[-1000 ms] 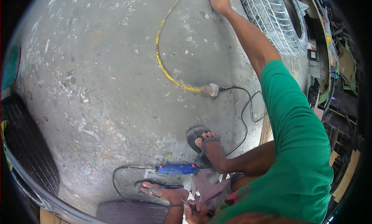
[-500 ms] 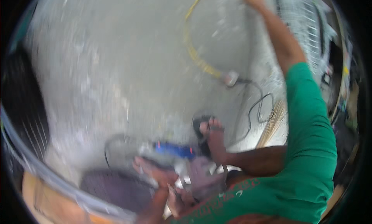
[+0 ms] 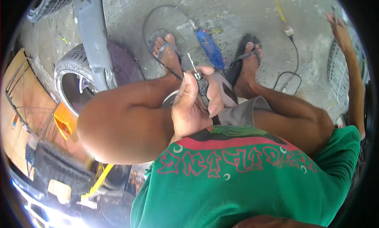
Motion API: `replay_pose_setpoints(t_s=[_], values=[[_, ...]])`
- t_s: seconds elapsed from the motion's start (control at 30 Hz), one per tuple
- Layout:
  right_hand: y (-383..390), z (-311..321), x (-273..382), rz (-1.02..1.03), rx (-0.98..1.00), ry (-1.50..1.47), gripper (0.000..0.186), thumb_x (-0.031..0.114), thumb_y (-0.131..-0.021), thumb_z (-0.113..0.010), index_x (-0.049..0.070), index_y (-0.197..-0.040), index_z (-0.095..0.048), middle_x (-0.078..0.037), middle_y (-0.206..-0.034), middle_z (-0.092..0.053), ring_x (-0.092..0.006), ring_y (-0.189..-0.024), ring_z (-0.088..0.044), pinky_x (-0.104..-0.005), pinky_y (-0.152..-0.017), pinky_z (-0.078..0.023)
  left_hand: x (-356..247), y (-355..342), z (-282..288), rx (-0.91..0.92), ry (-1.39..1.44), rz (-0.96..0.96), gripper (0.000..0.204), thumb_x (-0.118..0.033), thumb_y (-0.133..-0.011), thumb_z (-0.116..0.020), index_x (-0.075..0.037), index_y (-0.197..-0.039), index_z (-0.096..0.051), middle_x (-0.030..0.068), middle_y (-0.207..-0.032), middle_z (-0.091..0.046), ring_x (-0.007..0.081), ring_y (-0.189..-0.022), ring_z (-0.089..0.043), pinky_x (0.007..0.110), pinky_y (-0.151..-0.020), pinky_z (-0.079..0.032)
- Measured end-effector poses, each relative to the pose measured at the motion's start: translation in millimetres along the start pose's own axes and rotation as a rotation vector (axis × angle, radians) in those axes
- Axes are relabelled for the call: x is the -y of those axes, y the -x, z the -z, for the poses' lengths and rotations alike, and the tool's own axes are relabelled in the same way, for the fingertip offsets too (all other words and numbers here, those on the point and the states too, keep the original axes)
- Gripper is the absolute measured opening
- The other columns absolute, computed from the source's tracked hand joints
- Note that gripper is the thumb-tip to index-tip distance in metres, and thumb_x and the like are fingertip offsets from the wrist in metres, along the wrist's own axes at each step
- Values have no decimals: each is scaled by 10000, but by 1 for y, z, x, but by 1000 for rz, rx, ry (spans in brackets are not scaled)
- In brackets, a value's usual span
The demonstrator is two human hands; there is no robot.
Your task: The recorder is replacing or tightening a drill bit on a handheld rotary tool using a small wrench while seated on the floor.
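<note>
My left hand (image 3: 185, 105) is closed around a rotary tool handpiece (image 3: 202, 85) in front of my lap, with a silvery drill bit (image 3: 191, 61) sticking up from its collar. A black flexible shaft (image 3: 146, 30) loops from the handpiece to the blue rotary tool motor (image 3: 210, 48) lying on the floor between my feet. Out at the far right, my right hand (image 3: 340, 32) pinches a thin, dark metallic piece (image 3: 334, 14) whose kind I cannot make out.
A tyre on a rim (image 3: 73, 66) and a grey curved panel (image 3: 90, 34) stand at left. A yellow cord (image 3: 278, 9) joins a black cable (image 3: 296, 56) on the right. An orange plastic piece (image 3: 65, 119) and a wooden board (image 3: 27, 101) are at left.
The view has swung down and right toward my lap. The handpiece with its bit now shows plainly in my left hand. My right arm, stretched forward before, is now out at the right.
</note>
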State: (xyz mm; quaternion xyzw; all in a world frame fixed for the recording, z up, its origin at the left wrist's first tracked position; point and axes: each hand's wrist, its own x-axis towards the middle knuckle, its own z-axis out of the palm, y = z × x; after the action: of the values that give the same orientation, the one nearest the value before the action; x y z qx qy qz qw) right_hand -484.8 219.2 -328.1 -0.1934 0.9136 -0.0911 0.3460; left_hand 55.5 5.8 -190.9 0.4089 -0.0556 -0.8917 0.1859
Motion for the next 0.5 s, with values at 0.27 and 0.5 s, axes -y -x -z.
replay_pose_setpoints(t_s=[0.27, 0.5], values=[[336, -33, 266, 333, 20, -800, 235, 177, -958, -582, 15, -1127, -600, -74, -935, -633, -103, -673, -501, -241, -590, -391, -14, 54, 14, 347, 167, 83, 459, -400, -1053, -356, -18, -1266, -495, 49, -876, -505, 144, -670, -474, 275, -589, -378], [408, -165, 271, 268, 315, -1286, 123, 144, -958, -620, 68, -1052, -645, 60, -833, -547, -4, -598, -388, -182, -512, -297, -6, 78, 32, 317, -108, 61, 356, -312, -1001, -535, -19, -1201, -563, 27, -928, -520, 72, -587, -378, 220, -512, -306]])
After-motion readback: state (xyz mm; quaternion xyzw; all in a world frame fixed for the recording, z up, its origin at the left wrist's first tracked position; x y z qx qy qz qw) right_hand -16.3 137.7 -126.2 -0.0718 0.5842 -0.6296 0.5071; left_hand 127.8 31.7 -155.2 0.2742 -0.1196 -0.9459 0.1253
